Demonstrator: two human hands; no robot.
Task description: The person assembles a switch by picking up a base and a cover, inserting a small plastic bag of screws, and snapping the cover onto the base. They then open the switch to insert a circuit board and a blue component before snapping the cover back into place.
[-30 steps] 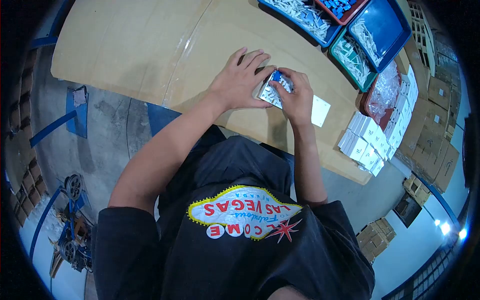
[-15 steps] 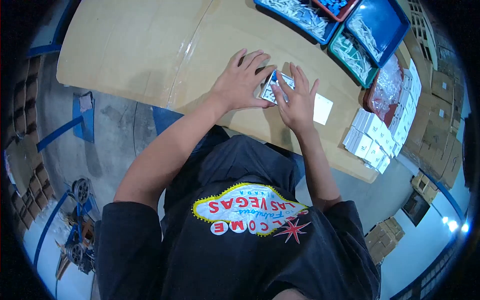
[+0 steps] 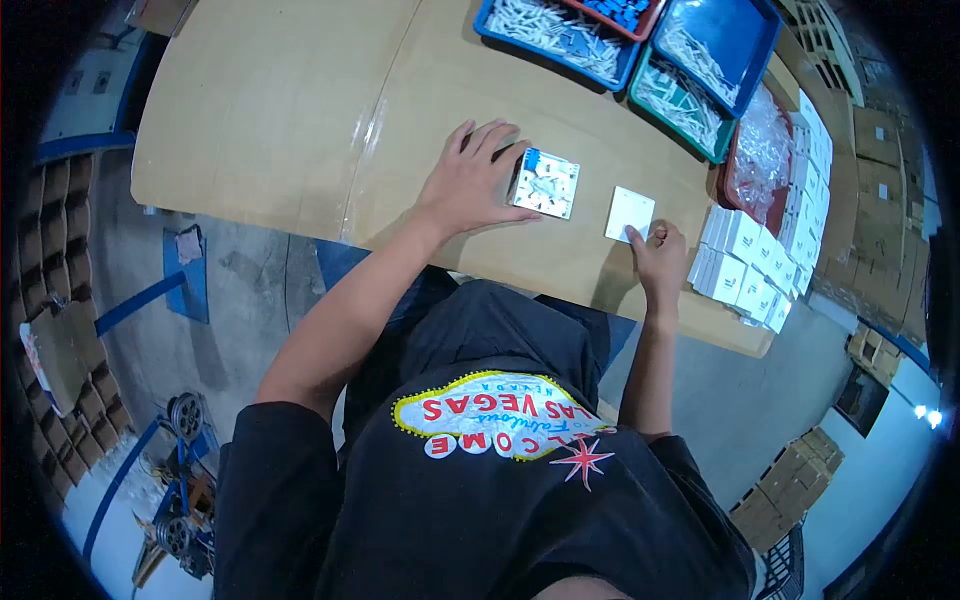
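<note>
A small square white box (image 3: 547,185), with a blue piece and whitish parts inside its top, stands on the cardboard-covered table (image 3: 270,110). My left hand (image 3: 478,180) is wrapped round the box's left side, thumb near its lower edge and fingers at its upper left. To the right of the box lies a flat white square card (image 3: 630,214). My right hand (image 3: 660,258) is at the card's lower right corner, its thumb touching the edge and the other fingers curled.
Blue (image 3: 560,45), red (image 3: 625,15) and green (image 3: 683,108) trays hold small parts at the back right. A bin of clear plastic bags (image 3: 762,160) and stacked white boxes (image 3: 745,250) stand at the right. The table's front edge runs before my torso.
My right hand has left the box and moved right and toward me, to the white card. The box top is now uncovered. My left hand stays at the box. The view has shifted slightly.
</note>
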